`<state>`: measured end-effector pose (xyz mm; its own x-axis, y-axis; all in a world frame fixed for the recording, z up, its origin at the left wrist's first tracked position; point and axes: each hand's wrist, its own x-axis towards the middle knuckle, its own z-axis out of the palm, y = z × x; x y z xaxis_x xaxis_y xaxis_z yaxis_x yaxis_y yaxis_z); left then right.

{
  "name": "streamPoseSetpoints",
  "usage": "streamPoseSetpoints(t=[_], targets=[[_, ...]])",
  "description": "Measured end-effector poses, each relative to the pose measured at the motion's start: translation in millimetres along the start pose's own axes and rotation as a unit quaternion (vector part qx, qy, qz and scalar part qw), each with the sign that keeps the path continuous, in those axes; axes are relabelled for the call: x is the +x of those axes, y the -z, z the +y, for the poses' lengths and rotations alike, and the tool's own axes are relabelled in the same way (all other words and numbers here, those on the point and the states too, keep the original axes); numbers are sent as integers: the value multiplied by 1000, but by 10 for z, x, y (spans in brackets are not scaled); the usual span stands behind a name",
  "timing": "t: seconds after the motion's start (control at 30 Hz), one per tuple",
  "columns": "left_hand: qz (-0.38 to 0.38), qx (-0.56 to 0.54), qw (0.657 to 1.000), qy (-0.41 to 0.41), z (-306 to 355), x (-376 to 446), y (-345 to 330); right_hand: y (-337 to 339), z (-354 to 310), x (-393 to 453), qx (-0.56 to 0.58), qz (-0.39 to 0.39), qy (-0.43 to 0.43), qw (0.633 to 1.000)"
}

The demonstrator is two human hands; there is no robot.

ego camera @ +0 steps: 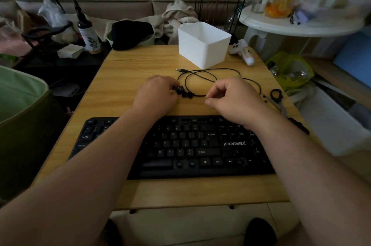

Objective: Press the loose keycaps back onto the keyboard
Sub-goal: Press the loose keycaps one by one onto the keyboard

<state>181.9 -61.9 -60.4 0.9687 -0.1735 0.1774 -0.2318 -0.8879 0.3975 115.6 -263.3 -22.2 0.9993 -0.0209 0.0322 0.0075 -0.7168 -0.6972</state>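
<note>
- A wooden table (124,69) fills the middle of the view, with clutter around it on all sides.
- A black keyboard (200,149) lies flat across the near half of the table, at 6 o'clock from the table's centre. Both forearms cross over it. In its bottom row, right of the space bar, two bare round posts show where caps are off.
- A white plastic box (202,45) stands upright at 12 o'clock on the table, its top open.
- The left hand (156,97) rests on the table just past the keyboard's far edge, at about 10 o'clock from the keyboard's middle. Its fingers are curled together, and the tips close on a small dark keycap at the edge of the pile.
- The right hand (230,95) sits at about 1 o'clock from the keyboard's middle, knuckles up. Its fingers are curled in with the thumb pressed against the forefinger; whether anything is pinched between them cannot be told.
- A thin black cable (208,77) lies in loose loops between the hands and the box, its plug end pointing to 9 o'clock.
- A pair of scissors (278,99) lies near the table's right edge at 3 o'clock.
- The loose keycaps (185,94) make a small dark cluster on the table between the two hands, touching the left fingertips and beside the cable loop.
</note>
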Motion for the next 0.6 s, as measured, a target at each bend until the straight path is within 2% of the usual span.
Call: streamPoseSetpoints(t=[0.3, 0.43, 0.6], targets=[[-42, 58, 997, -3, 16, 15, 68, -116, 1, 54, 19, 44, 44, 998], [-58, 30, 998, 1, -15, 1, 116, -176, 31, 66, 3, 29, 51, 998], [-97, -57, 993, -23, 49, -63, 170, -186, 147, 140, -101, -25, 9, 995]])
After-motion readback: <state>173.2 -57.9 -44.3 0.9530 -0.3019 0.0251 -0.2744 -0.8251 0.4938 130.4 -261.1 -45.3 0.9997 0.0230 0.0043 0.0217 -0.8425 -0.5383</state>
